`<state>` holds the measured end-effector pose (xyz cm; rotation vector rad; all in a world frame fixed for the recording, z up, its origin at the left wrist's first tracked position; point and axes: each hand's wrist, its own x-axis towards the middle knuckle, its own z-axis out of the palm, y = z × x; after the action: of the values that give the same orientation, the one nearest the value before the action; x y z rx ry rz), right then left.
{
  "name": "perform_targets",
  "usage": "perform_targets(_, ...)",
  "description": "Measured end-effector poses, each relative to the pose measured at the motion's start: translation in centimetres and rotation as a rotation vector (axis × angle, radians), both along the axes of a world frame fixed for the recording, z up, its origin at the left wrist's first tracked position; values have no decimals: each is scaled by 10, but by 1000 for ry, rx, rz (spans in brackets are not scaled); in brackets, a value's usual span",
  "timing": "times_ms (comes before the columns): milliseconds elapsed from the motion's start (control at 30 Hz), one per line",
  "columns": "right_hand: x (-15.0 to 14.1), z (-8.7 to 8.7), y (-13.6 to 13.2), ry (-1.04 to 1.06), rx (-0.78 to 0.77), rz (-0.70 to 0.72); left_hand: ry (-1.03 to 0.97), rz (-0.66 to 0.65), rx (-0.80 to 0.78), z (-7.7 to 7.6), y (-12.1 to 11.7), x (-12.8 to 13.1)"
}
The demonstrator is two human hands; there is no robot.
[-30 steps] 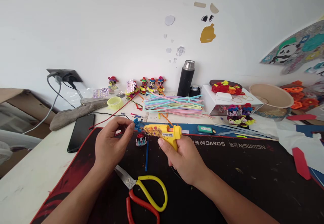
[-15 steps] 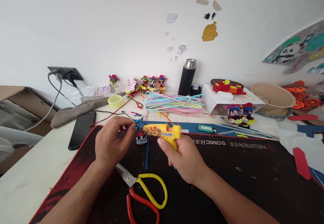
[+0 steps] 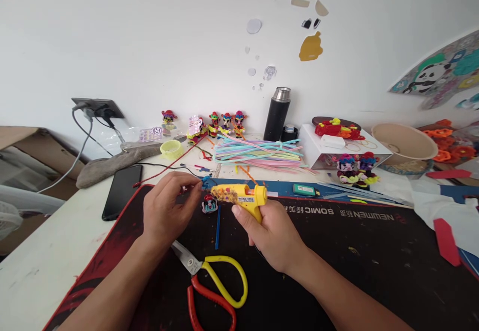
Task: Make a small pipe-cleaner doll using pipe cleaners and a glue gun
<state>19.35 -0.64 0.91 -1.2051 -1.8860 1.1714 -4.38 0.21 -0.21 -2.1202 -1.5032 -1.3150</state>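
My right hand (image 3: pixel 275 231) is wrapped round a yellow hot glue gun (image 3: pixel 239 196), its nozzle pointing left. Pinched in the fingertips of my left hand (image 3: pixel 170 204) is a small blue fuzzy piece (image 3: pixel 205 183), partly hidden by the fingers and close to the nozzle; whether they touch I cannot tell. Just below lies a small doll head (image 3: pixel 209 204) with a light blue face and red top. A blue strip (image 3: pixel 217 228) rests on the dark mat beside it. Scissors (image 3: pixel 192 266) with one yellow and one red handle lie open between my forearms.
A bundle of pastel pipe cleaners (image 3: pixel 258 151) lies behind the mat (image 3: pixel 337 271). Several small dolls (image 3: pixel 226 124) stand along the wall near a black thermos (image 3: pixel 277 114). A phone (image 3: pixel 121 191) is at left, a white box (image 3: pixel 342 144) at right.
Both hands keep nearly the same pose, with the glue gun still held beside the blue piece. The whole view has shifted very slightly.
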Motion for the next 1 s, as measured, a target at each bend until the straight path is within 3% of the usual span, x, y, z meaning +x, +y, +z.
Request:
perform_targets(233,0,1,0,-15,0,-19,13,47,10,-1,0,-2)
perform_targets(1000,0,3,2,-28,11,-36,43,-4,63,-1,0,-4)
